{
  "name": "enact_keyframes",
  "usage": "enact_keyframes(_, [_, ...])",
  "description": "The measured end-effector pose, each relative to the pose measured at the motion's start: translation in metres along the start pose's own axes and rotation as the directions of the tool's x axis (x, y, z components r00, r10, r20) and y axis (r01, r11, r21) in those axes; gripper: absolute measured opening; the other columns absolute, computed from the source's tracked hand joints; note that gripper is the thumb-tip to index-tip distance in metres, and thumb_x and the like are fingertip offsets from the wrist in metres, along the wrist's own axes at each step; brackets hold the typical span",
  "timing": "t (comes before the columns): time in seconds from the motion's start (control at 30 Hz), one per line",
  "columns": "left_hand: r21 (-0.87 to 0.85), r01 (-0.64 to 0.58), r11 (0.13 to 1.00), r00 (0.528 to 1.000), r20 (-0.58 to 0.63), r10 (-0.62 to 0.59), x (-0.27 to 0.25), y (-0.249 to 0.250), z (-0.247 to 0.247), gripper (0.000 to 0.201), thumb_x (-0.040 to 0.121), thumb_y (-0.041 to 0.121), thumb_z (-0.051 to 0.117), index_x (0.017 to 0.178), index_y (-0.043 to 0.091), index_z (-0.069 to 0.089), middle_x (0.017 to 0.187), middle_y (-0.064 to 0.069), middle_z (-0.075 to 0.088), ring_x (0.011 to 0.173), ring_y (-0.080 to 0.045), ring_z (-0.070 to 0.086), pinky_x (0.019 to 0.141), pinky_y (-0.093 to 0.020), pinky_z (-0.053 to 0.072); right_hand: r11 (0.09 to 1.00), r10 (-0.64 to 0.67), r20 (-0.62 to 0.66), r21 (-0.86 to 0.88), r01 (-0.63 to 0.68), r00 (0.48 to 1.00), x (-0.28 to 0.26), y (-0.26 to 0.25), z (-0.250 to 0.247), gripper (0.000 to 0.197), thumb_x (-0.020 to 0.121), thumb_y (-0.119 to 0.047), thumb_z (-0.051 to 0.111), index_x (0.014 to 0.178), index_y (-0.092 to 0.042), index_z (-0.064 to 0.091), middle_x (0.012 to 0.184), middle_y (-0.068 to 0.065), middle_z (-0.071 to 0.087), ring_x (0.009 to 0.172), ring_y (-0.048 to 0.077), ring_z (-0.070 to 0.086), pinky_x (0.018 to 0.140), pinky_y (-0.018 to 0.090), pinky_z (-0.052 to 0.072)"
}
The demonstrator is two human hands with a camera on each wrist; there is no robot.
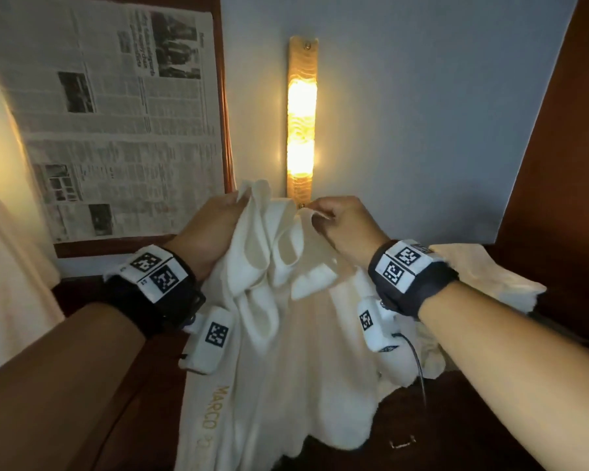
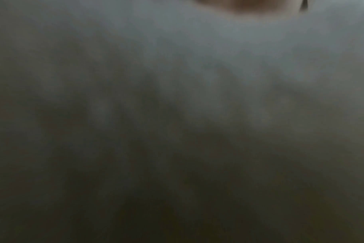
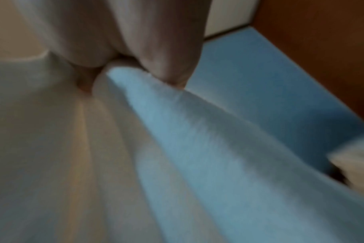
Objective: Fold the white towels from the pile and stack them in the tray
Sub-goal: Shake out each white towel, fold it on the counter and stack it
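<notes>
A white towel (image 1: 279, 334) with gold lettering hangs bunched in front of me, lifted above the dark wooden surface. My left hand (image 1: 218, 219) grips its upper left folds, fingers hidden in the cloth. At the top edge on the right, my right hand (image 1: 334, 219) pinches the cloth between thumb and fingers. In the right wrist view the fingers (image 3: 168, 65) pinch a fold of the towel (image 3: 197, 148). The left wrist view is filled by blurred grey cloth (image 2: 177, 98). More white towels (image 1: 483, 277) lie crumpled at the right. No tray is in view.
A lit wall lamp (image 1: 302, 120) hangs on the blue wall straight ahead. A newspaper sheet (image 1: 109, 113) covers a framed panel at the left. A dark wooden panel (image 1: 565, 147) stands at the right. A small metal handle (image 1: 402, 442) shows on the dark wood below.
</notes>
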State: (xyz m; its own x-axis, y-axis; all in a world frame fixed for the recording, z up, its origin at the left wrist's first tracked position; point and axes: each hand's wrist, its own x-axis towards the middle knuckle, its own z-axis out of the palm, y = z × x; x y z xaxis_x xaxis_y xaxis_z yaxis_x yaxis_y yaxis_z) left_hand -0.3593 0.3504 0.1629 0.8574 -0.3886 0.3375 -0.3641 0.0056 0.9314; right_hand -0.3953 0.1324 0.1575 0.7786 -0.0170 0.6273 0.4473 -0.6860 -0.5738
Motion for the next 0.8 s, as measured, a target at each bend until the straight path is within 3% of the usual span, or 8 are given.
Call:
enact_keyframes(0.1, [0.005, 0.030, 1.000, 0.999, -0.019, -0.030, 0.000, -0.002, 0.029, 0.030, 0.101, 0.034, 0.056, 0.082, 0.021, 0.075, 0.081, -0.001, 0.074, 0.088, -0.024, 0.068, 0.095, -0.046, 0.051, 0.990, -0.106, 0.007, -0.093, 0.106, 0.994, 0.014, -0.017, -0.012, 0.026, 0.083, -0.004, 0.067, 0.061, -0.018, 0.064, 0.057, -0.014, 0.053, 0.055, 0.000, 0.045, 0.058, 0.021, 0.035])
enact_keyframes(0.2, [0.027, -0.015, 1.000, 0.996, -0.092, 0.017, 0.006, 0.004, 0.040, 0.032, 0.101, 0.035, 0.058, 0.075, 0.020, 0.070, 0.074, 0.001, 0.071, 0.082, -0.022, 0.065, 0.092, -0.046, 0.050, 0.984, -0.123, 0.058, -0.124, 0.129, 0.991, 0.015, -0.014, -0.029, 0.033, 0.088, -0.014, 0.065, 0.058, -0.003, 0.055, 0.054, -0.002, 0.045, 0.052, 0.008, 0.036, 0.053, 0.023, 0.030])
enact_keyframes(0.3, [0.019, -0.092, 0.996, 0.985, -0.144, 0.094, 0.013, 0.014, 0.035, 0.030, 0.094, 0.041, 0.063, 0.071, 0.025, 0.074, 0.083, -0.007, 0.069, 0.085, -0.026, 0.064, 0.095, -0.055, 0.050, 0.991, -0.039, 0.201, -0.116, 0.063, 0.979, 0.007, 0.003, -0.041, 0.026, 0.082, -0.013, 0.072, 0.062, -0.005, 0.056, 0.062, 0.005, 0.055, 0.058, 0.011, 0.047, 0.058, 0.026, 0.037])
enact_keyframes(0.43, [0.057, -0.109, 0.992, 0.958, -0.259, 0.120, 0.019, 0.026, 0.016, 0.034, 0.101, 0.030, 0.058, 0.070, 0.024, 0.072, 0.071, 0.003, 0.070, 0.071, -0.015, 0.066, 0.079, -0.040, 0.052, 0.972, 0.131, 0.282, -0.224, -0.068, 0.951, -0.007, 0.035, -0.043, 0.024, 0.082, -0.030, 0.078, 0.069, -0.014, 0.067, 0.067, -0.002, 0.063, 0.059, 0.008, 0.055, 0.058, 0.024, 0.042])
enact_keyframes(0.53, [0.016, -0.109, 0.994, 0.964, -0.242, 0.109, 0.015, 0.028, 0.000, 0.029, 0.096, 0.038, 0.062, 0.074, 0.024, 0.074, 0.085, -0.007, 0.071, 0.085, -0.027, 0.067, 0.095, -0.056, 0.051, 0.938, 0.263, 0.341, -0.309, -0.156, 0.903, -0.029, 0.063, -0.034, 0.029, 0.084, -0.031, 0.075, 0.064, -0.012, 0.066, 0.063, 0.003, 0.061, 0.056, 0.015, 0.053, 0.059, 0.029, 0.041])
enact_keyframes(0.6, [-0.014, -0.113, 0.993, 0.963, -0.249, 0.106, 0.011, 0.032, -0.009, 0.028, 0.094, 0.038, 0.063, 0.072, 0.026, 0.074, 0.086, -0.008, 0.071, 0.087, -0.029, 0.066, 0.096, -0.055, 0.051, 0.896, 0.353, 0.382, -0.402, -0.191, 0.854, -0.047, 0.082, -0.022, 0.029, 0.084, -0.028, 0.073, 0.059, -0.015, 0.065, 0.062, -0.001, 0.058, 0.059, 0.016, 0.052, 0.062, 0.031, 0.041])
enact_keyframes(0.7, [0.009, -0.143, 0.990, 0.961, -0.239, 0.141, 0.002, 0.043, -0.021, 0.030, 0.097, 0.035, 0.062, 0.071, 0.023, 0.070, 0.079, -0.004, 0.067, 0.081, -0.023, 0.062, 0.080, -0.042, 0.051, 0.857, 0.430, 0.331, -0.443, -0.264, 0.840, -0.075, 0.090, -0.004, 0.019, 0.091, -0.032, 0.067, 0.090, -0.015, 0.077, 0.086, -0.004, 0.068, 0.084, 0.015, 0.062, 0.078, 0.032, 0.048])
enact_keyframes(0.8, [0.091, -0.195, 0.976, 0.951, -0.225, 0.211, -0.010, 0.046, -0.034, 0.024, 0.097, 0.030, 0.062, 0.076, 0.019, 0.064, 0.077, -0.004, 0.061, 0.076, -0.018, 0.057, 0.072, -0.034, 0.046, 0.867, 0.455, 0.149, -0.299, -0.399, 0.878, -0.089, 0.079, 0.011, 0.016, 0.089, -0.026, 0.068, 0.086, -0.012, 0.074, 0.086, 0.001, 0.068, 0.085, 0.021, 0.063, 0.078, 0.037, 0.050])
